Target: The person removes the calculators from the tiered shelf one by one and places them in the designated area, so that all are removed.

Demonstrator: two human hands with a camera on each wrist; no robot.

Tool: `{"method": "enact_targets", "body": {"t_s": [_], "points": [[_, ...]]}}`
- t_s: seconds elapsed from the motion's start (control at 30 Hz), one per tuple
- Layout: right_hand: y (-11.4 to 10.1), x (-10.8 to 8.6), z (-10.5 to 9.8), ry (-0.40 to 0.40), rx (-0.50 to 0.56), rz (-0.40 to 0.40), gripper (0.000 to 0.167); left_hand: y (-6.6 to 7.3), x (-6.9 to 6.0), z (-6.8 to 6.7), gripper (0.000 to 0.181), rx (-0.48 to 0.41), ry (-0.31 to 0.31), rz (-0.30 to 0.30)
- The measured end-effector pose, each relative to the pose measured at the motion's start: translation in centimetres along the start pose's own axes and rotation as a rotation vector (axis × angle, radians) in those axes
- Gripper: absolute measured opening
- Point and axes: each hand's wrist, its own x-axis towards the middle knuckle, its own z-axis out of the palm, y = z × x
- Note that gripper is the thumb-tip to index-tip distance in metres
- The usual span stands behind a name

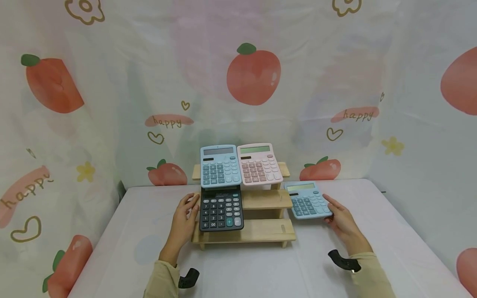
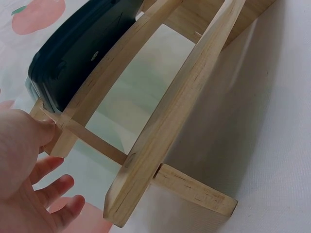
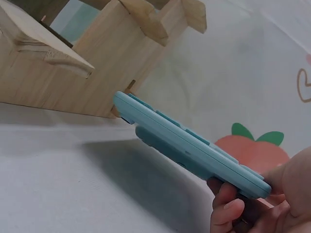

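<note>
In the head view, a three-tier wooden stand stands on the table. My left hand holds its left side; in the left wrist view, the thumb lies against a board's end, other fingers spread below. Beside that hand, a black calculator leans on the stand. My right hand pinches a blue calculator by its right edge, right of the stand. The right wrist view shows this calculator edge-on, tilted and raised above the table. Another blue calculator and a pink calculator sit side by side on the top tier.
A white cloth covers the table. Behind it hangs a pale curtain printed with fruit and hearts. Black wrist mounts stick out from both sleeves.
</note>
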Motion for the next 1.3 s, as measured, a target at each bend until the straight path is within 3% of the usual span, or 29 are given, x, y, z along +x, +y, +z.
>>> {"method": "enact_targets", "body": {"t_s": [0.9, 1.3], "points": [[0.75, 0.52, 0.23, 0.017, -0.005, 0.067, 0.056, -0.1, 0.18, 0.11, 0.041, -0.003, 0.007, 0.007], [0.03, 0.1, 0.7, 0.174, -0.372, 0.049, 0.058, 0.01, 0.05, 0.02, 0.042, -0.006, -0.005, -0.007]]}}
